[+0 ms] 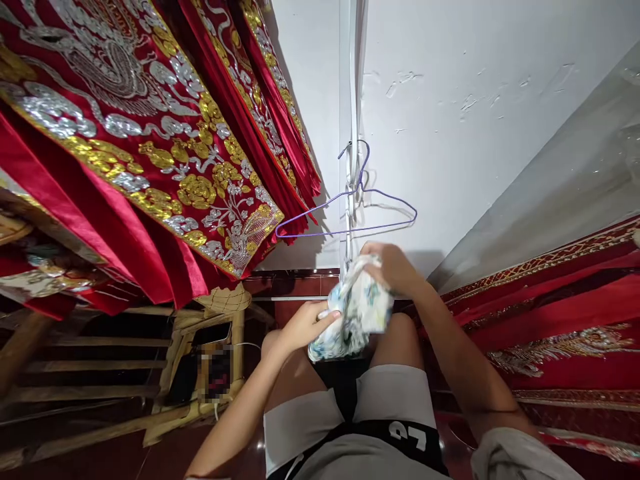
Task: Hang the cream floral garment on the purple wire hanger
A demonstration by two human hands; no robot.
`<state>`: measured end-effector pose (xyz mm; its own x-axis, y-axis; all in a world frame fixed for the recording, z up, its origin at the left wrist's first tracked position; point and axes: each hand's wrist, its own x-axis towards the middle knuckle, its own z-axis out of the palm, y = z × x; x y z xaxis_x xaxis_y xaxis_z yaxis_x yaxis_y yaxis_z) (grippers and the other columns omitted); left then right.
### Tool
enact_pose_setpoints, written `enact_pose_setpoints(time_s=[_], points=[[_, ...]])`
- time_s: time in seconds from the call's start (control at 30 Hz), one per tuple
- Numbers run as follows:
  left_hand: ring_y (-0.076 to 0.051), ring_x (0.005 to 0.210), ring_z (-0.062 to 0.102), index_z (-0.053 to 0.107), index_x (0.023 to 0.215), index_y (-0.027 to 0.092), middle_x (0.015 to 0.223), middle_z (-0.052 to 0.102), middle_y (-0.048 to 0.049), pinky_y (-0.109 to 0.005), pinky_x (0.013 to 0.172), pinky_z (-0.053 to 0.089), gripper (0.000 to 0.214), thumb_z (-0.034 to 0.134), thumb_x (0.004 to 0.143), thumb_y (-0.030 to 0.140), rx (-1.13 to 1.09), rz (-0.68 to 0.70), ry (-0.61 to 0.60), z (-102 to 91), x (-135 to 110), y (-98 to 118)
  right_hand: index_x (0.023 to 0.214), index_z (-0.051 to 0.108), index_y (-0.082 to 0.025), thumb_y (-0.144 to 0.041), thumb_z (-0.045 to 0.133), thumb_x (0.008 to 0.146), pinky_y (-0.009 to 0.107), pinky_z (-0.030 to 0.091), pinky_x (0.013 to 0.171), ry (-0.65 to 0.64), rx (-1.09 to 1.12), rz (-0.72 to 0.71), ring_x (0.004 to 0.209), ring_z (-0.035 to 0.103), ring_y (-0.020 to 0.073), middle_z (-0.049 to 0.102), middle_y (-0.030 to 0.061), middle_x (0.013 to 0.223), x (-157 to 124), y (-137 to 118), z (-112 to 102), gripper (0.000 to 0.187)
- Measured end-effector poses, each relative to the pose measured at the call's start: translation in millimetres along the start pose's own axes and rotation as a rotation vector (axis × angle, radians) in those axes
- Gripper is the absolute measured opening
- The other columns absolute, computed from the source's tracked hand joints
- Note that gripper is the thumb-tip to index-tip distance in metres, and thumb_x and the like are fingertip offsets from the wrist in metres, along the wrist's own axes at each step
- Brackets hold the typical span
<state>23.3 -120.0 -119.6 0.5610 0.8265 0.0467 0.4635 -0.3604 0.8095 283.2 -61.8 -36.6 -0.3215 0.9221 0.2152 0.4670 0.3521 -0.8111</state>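
Observation:
Between my two hands is a bunched white cloth (373, 303) with blue and green print, held above my lap. My left hand (313, 323) grips its lower left side, thumb on top of the folds. At the cloth's upper right edge, my right hand (390, 267) has its fingers curled round the fabric. Just beyond the hands, a purple wire hanger (350, 230) hangs with nothing on it, its hook at a white strap (354, 100) along the wall. The cloth's exact kind cannot be told from its folds.
Red embroidered hangings (195, 187) with gold and silver patterns fill the left. More red ornamented fabric (565, 320) lies to the right. A bamboo chair (235, 333) stands at lower left, with a blurred-out device on it. The white wall (450, 147) rises ahead.

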Motion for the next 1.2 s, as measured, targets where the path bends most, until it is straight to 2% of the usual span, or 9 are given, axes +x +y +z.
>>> enact_pose_setpoints(time_s=[0.07,0.13,0.23,0.4,0.63,0.8,0.97,1.1,1.2], points=[[-0.015,0.064,0.051,0.062,0.08,0.017,0.069,0.059,0.0004,-0.026,0.065,0.037,0.045,0.045,0.102,0.052,0.127,-0.083,0.023,-9.1,-14,-5,0.107,0.071,-0.021,-0.02,0.059,0.078,0.033,0.051,0.081,0.26,-0.039,0.03,0.083,0.064,0.0227,0.072,0.0035,0.089,21,18,-5,0.032],[-0.017,0.068,0.057,0.061,0.079,0.018,0.072,0.063,-0.0017,-0.027,0.068,0.038,0.043,0.042,0.103,0.048,0.234,-0.113,0.063,-24.3,-25,-4,0.123,0.069,-0.022,-0.023,0.057,0.081,0.037,0.051,0.095,0.3,0.011,0.022,0.102,0.066,0.0257,0.075,0.0055,0.107,40,40,-2,0.044],[-0.021,0.073,0.06,0.06,0.073,0.019,0.073,0.066,-0.0052,-0.029,0.072,0.039,0.046,0.038,0.103,0.046,0.381,-0.151,0.048,-47.9,-32,3,0.11,0.076,-0.021,-0.025,0.053,0.082,0.039,0.048,0.102,0.216,0.041,0.039,0.112,0.066,0.0279,0.076,0.0074,0.111,55,68,12,0.036],[-0.021,0.063,0.06,0.063,0.07,0.02,0.07,0.069,-0.0069,-0.029,0.063,0.039,0.039,0.043,0.098,0.04,0.405,-0.296,-0.115,-67.1,-30,4,0.085,0.076,-0.02,-0.022,0.052,0.074,0.032,0.048,0.077,0.317,-0.053,0.031,0.084,0.066,0.0243,0.076,0.0057,0.084,27,82,16,0.027],[-0.029,0.095,0.066,0.062,0.079,0.022,0.098,0.072,-0.0119,-0.04,0.091,0.051,0.028,0.046,0.094,0.039,0.423,0.022,0.364,-103.2,9,19,0.066,0.061,-0.02,-0.028,0.052,0.076,0.029,0.036,0.063,0.367,-0.042,0.023,0.066,0.05,0.0173,0.057,-0.0001,0.063,-19,55,-28,0.015],[-0.024,0.095,0.064,0.057,0.086,0.02,0.099,0.069,-0.0089,-0.038,0.092,0.051,0.018,0.048,0.095,0.034,0.392,0.131,0.546,-125.0,56,56,0.064,0.053,-0.021,-0.033,0.054,0.079,0.028,0.03,0.059,0.295,0.011,0.043,0.061,0.039,0.0141,0.044,-0.0027,0.059,-29,38,-26,0.02],[-0.023,0.106,0.068,0.055,0.133,0.019,0.116,0.072,-0.0087,-0.037,0.098,0.051,0.043,0.047,0.091,0.018,0.342,0.254,0.422,-124.4,79,63,0.089,0.065,-0.022,-0.026,0.053,0.079,0.027,0.029,0.057,0.218,0.042,0.048,0.055,0.036,0.0129,0.047,-0.0054,0.06,-43,36,-15,0.016],[-0.026,0.113,0.066,0.063,0.122,0.016,0.12,0.071,-0.0114,-0.04,0.103,0.049,0.038,0.043,0.09,0.016,0.456,0.268,0.368,-124.4,81,57,0.133,0.057,-0.019,-0.021,0.061,0.07,0.025,0.036,0.057,0.597,0.055,0.088,0.057,0.048,0.0142,0.061,-0.0059,0.065,-43,44,-35,0.064],[-0.026,0.112,0.063,0.062,0.121,0.016,0.118,0.067,-0.0124,-0.042,0.102,0.05,0.035,0.042,0.092,0.016,0.514,0.276,0.357,-125.6,82,56,0.139,0.055,-0.015,-0.024,0.07,0.068,0.026,0.037,0.055,0.738,0.055,0.144,0.055,0.049,0.0148,0.064,-0.005,0.063,-37,48,-63,0.074]])
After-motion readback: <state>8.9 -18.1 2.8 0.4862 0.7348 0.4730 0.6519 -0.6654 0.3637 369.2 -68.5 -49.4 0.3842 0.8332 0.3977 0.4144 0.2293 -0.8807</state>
